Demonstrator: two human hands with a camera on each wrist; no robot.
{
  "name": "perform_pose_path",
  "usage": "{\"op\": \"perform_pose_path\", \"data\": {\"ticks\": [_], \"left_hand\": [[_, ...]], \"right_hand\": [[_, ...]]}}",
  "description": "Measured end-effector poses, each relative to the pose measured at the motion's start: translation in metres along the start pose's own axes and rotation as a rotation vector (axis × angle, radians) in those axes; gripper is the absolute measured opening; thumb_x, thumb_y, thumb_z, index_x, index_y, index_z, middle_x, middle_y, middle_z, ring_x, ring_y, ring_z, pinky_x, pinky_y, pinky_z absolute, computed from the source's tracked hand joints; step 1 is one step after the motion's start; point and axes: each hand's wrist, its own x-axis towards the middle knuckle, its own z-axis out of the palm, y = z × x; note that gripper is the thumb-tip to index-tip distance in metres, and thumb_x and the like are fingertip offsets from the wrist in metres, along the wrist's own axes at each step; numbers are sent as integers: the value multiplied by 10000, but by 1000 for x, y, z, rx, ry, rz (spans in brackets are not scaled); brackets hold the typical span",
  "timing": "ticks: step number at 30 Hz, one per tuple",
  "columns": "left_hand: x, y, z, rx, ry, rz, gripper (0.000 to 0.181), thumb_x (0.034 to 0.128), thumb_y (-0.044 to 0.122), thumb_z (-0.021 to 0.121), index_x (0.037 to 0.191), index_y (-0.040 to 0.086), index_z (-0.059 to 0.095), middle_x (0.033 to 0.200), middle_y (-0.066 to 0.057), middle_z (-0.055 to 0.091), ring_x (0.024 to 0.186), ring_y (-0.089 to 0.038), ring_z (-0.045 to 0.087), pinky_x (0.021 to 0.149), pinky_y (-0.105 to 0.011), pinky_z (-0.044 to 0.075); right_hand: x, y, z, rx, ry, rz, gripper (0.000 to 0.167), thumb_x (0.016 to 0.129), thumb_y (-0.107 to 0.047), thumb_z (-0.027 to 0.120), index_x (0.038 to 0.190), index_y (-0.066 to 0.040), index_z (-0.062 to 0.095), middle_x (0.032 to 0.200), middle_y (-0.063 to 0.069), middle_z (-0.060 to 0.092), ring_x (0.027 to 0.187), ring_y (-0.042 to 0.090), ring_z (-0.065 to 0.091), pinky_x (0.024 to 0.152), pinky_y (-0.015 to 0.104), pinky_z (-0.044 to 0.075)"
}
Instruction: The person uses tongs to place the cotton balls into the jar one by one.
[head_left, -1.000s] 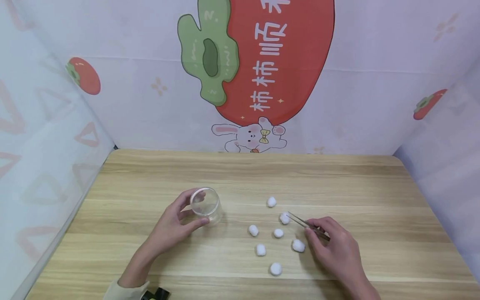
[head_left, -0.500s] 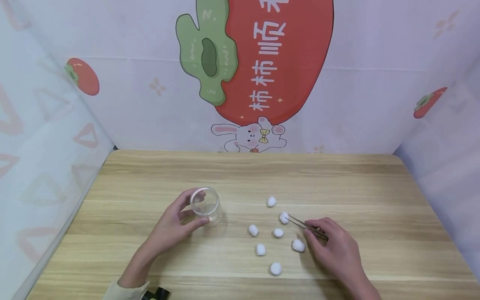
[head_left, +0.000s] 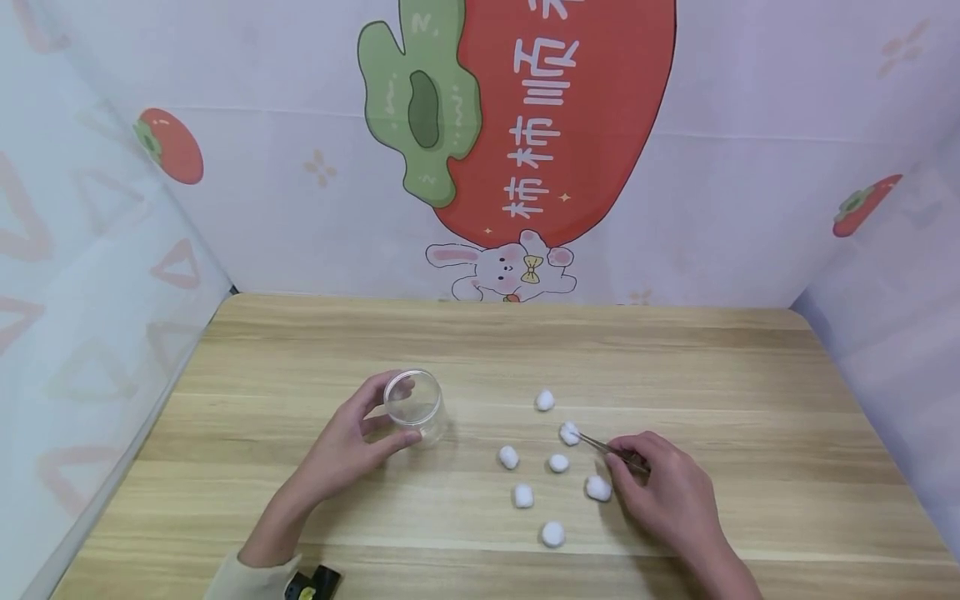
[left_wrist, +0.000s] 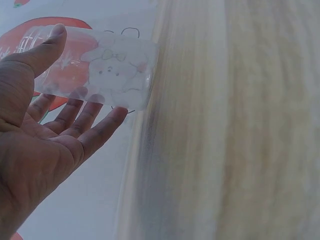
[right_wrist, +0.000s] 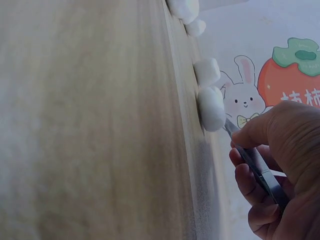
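In the head view my left hand [head_left: 348, 446] holds a clear, open-topped jar [head_left: 416, 402] that stands on the table, thumb on the near side and fingers on the far side. The left wrist view shows the see-through jar [left_wrist: 107, 67] between thumb and fingers. My right hand [head_left: 667, 483] pinches metal tweezers [head_left: 600, 445], their tips closed together at a white cotton ball [head_left: 569, 433]. In the right wrist view the tweezers [right_wrist: 262, 172] point past a nearer cotton ball [right_wrist: 211, 109], which hides their tips. No cotton ball shows inside the jar.
Several other cotton balls lie loose on the wooden table [head_left: 420, 517], including one at the back [head_left: 544, 401], one by my right hand [head_left: 597, 488] and one near the front [head_left: 552, 534]. A printed cloth wall [head_left: 262, 208] stands behind. A black device [head_left: 313, 583] sits by my left sleeve.
The tweezers' tips, spread apart around the cotton ball before, have come together on it. My left hand and the jar have stayed in place; the head view has shifted slightly.
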Motion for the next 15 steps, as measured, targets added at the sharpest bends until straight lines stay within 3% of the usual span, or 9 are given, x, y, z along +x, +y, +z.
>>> {"op": "perform_pose_path", "data": {"ticks": [15], "left_hand": [[0,0,0,-28,-13,-6,767,866,176,889,1518,126,489,1491,-150,595,1417,-317,565,1093,-376,612]], "right_hand": [[1,-2,1,23,72,-30,182,821,-107,870,948,-217,801,891,-99,761,810,53,664,643,232,533]]}}
